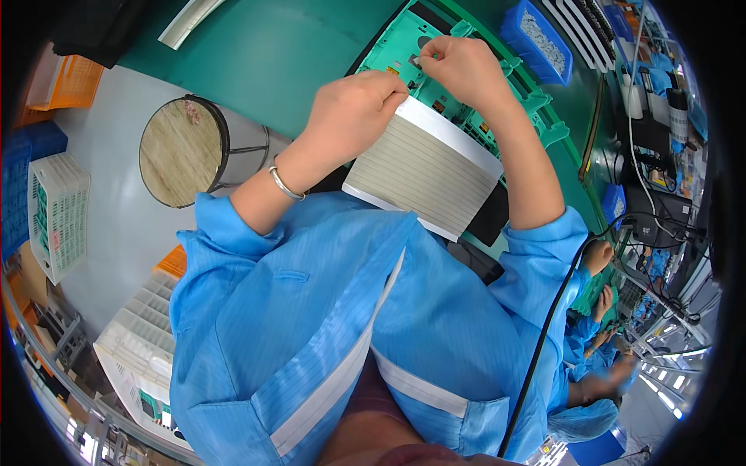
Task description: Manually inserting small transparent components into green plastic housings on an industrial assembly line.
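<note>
My left hand point(353, 113) is closed, its thumb and fingertips pinched at the upper corner of a sheet of narrow beige strips point(423, 167) with white borders. The sheet slants down toward my body. My right hand point(466, 70) is closed in a pinch just above a green fixture point(382, 56); a small dark bit shows at its fingertips, too small to name. Small boards and parts sit on the fixture, partly hidden by my hands and the sheet.
A blue bin of small pale pieces point(542, 39) stands beyond the fixture on the green table point(287, 46). A white curved strip point(186, 22) lies at the far left. A round stool point(183, 151) and plastic crates point(58, 213) stand left. Other people's hands point(598, 256) show at right.
</note>
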`<action>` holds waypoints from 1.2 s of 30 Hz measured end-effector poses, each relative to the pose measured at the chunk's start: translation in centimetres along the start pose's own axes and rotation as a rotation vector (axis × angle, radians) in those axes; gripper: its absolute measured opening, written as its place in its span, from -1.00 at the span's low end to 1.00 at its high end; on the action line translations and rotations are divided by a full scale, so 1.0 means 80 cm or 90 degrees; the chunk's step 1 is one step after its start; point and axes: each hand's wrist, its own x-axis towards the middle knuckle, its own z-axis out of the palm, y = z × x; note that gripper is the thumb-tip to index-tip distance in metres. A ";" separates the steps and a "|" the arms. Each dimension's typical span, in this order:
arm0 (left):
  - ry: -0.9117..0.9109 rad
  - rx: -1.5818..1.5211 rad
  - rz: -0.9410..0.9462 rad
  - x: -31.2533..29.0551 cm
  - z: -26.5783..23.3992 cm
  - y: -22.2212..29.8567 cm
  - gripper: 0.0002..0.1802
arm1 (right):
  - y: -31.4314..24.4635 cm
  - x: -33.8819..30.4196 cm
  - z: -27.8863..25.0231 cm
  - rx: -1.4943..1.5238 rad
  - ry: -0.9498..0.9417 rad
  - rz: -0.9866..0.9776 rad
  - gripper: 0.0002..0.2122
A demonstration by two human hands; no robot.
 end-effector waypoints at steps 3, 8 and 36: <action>-0.021 0.023 -0.005 -0.002 0.001 -0.001 -0.90 | 0.003 0.004 0.002 -0.030 -0.001 -0.024 -0.83; -0.005 0.020 0.013 -0.003 0.001 -0.002 -0.91 | 0.002 0.009 -0.001 -0.072 -0.023 -0.063 -0.79; -0.035 -0.399 -0.212 0.006 -0.042 -0.005 -0.88 | 0.151 -0.168 -0.014 0.294 0.488 0.269 -0.78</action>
